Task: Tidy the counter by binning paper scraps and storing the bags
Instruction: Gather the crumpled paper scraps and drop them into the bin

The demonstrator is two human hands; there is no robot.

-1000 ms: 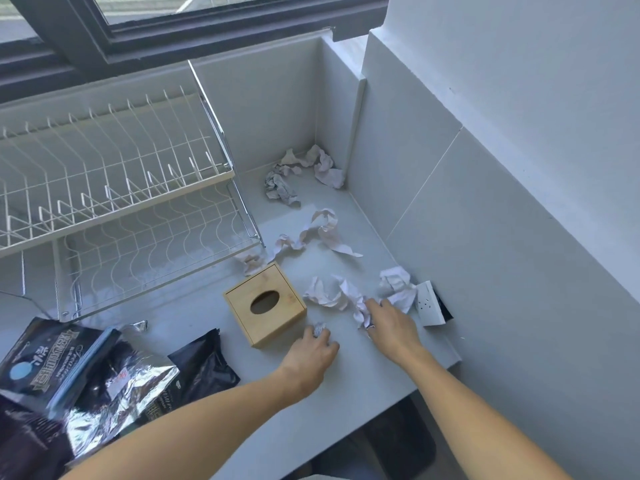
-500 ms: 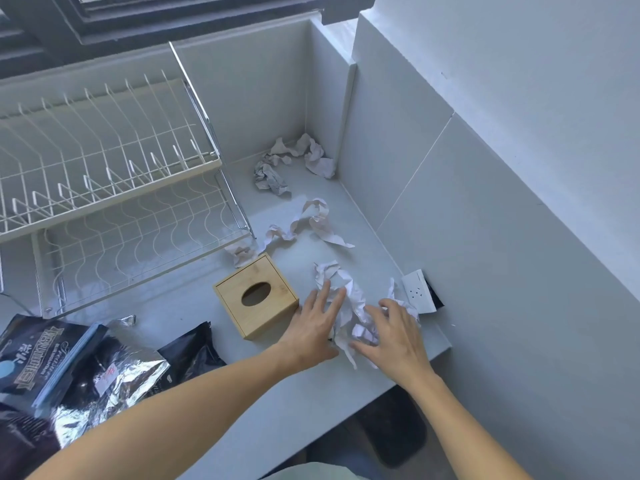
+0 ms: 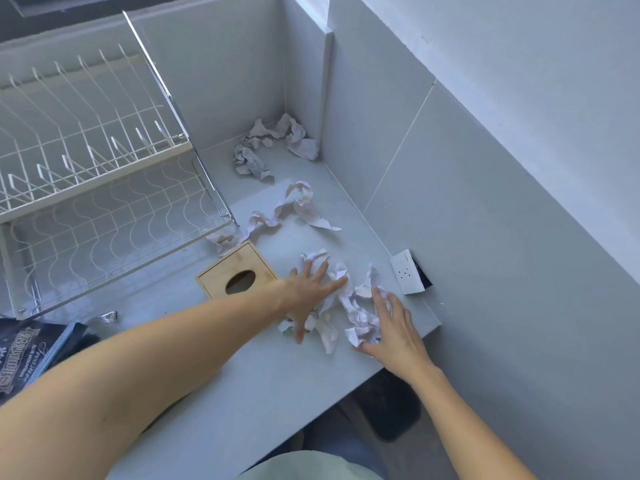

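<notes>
A heap of crumpled white paper scraps (image 3: 349,306) lies near the counter's front right corner. My left hand (image 3: 308,292) rests flat on the heap's left side, fingers spread. My right hand (image 3: 394,327) lies flat on its right side, fingers apart. Neither hand has closed on any paper. A twisted paper strip (image 3: 294,209) lies further back, and more crumpled scraps (image 3: 273,147) sit in the far corner. A dark printed bag (image 3: 31,355) shows at the left edge, partly cut off, with a small foil scrap (image 3: 104,317) near it.
A wooden tissue box (image 3: 237,277) stands just left of my left hand. A white wire dish rack (image 3: 93,168) fills the left of the counter (image 3: 242,393). A white socket (image 3: 408,277) sits against the right wall. A dark bin (image 3: 394,410) stands below the counter's edge.
Both hands have gone from closed on separate scraps to flat and spread, pushing the near scraps into one heap between them. The view has tilted down.
</notes>
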